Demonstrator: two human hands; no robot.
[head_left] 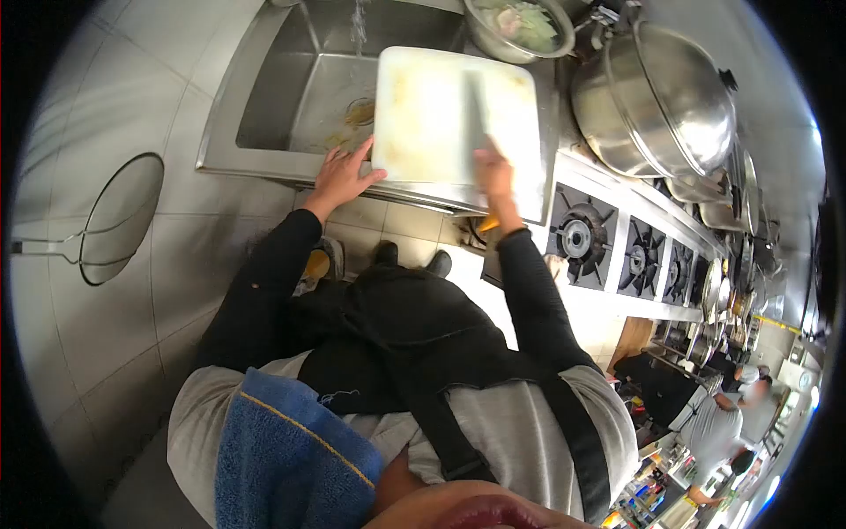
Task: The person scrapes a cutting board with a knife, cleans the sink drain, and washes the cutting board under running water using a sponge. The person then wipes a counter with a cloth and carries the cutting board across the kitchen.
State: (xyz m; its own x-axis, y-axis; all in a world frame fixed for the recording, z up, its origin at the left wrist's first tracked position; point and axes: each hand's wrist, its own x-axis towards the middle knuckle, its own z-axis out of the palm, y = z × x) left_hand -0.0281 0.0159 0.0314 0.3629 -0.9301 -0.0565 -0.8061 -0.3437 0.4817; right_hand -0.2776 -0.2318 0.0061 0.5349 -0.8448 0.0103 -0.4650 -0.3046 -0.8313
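A white cutting board [423,115] with faint yellowish stains lies across the right part of the sink, on the counter. My left hand [342,179] is at the board's near left corner, fingers spread, with the forefinger and thumb touching its edge. My right hand [495,176], blurred by motion, is closed around the handle of a knife. The knife's wide blade [475,104] is over the board and points away from me, also smeared. Whether the blade touches the board I cannot tell.
Water runs into the steel sink [291,97], with food scraps near its drain. A metal bowl of pale cut vegetables [520,26] stands behind the board. To the right are a large lidded pot [656,101] and gas burners [577,236]. A strainer [123,216] hangs left. Other people [709,432] stand far right.
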